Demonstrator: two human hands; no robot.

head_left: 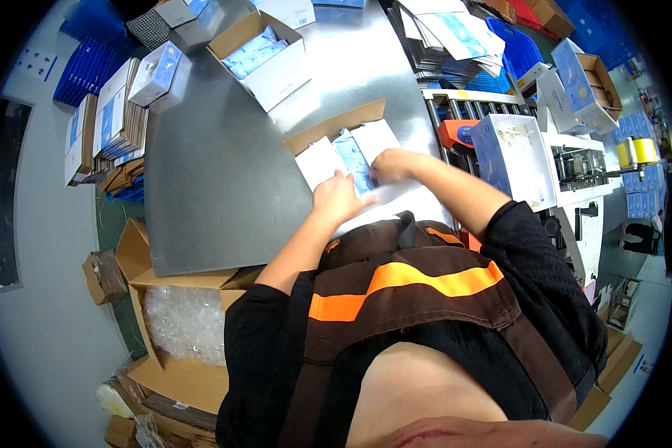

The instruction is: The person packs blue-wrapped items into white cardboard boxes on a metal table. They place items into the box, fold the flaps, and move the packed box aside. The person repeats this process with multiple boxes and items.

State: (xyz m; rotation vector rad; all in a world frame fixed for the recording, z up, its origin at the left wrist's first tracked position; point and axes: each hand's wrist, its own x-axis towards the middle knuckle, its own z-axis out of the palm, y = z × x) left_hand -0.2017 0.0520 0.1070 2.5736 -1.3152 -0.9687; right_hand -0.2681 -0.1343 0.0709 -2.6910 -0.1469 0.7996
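Observation:
A white carton [317, 163] stands on the metal table in front of me, with its brown inner flap raised at the far side. Light blue printed packaging [353, 155] shows between its white side flaps. My left hand [337, 198] lies at the carton's near left edge, thumb and fingers apart, touching it. My right hand [393, 166] is curled at the carton's right side, its fingertips against the blue packaging. Whatever those fingers pinch is hidden, and the near edge of the carton is slightly blurred.
Farther back stands an open carton [280, 78] full of blue packets. Flattened cartons [119, 119] are stacked at the left table edge. A roller conveyor [467, 108] and an open white box [519, 160] are at right. Clear plastic packing [187, 321] fills a brown box below left.

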